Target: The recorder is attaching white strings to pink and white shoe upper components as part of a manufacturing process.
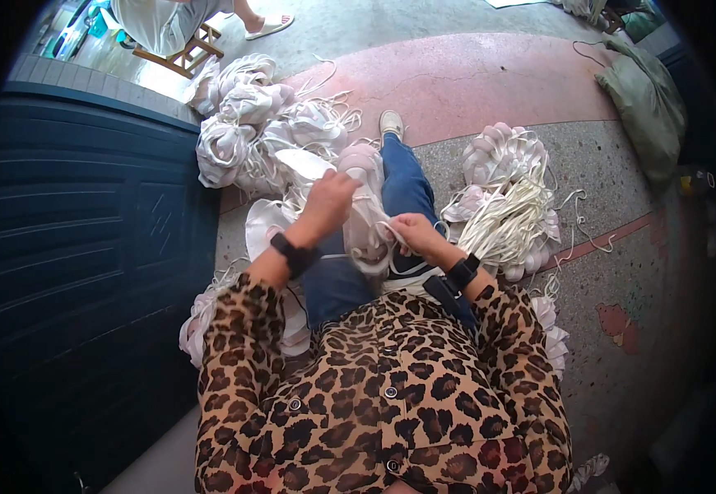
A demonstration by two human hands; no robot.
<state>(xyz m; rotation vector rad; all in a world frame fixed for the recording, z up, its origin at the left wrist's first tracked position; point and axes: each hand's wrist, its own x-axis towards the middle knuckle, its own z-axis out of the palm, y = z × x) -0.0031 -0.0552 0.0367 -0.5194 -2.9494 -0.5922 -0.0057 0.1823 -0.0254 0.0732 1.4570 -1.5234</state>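
Note:
A bundle of pale pink and white, rounded fabric pieces (363, 160) rests between my legs. My left hand (333, 198) is over its left side, fingers bent together; what they hold, if anything, is too small to make out. On the bundle's right side, my right hand (417, 234) pinches a thin white cord (388, 228) that lies against the fabric. Beside my left wrist, more white rounded pieces (261, 224) lie loosely. A dark band is around each of my wrists.
Several tied white bundles (247, 123) are heaped at the far left, next to a dark blue door (86, 222). On the right lie another bundle (506, 152) and a mass of cream cords (506, 218). A grey-green sack (642, 107) stands farther right. Another person's sandalled foot (271, 26) shows beyond a wooden stool (181, 58).

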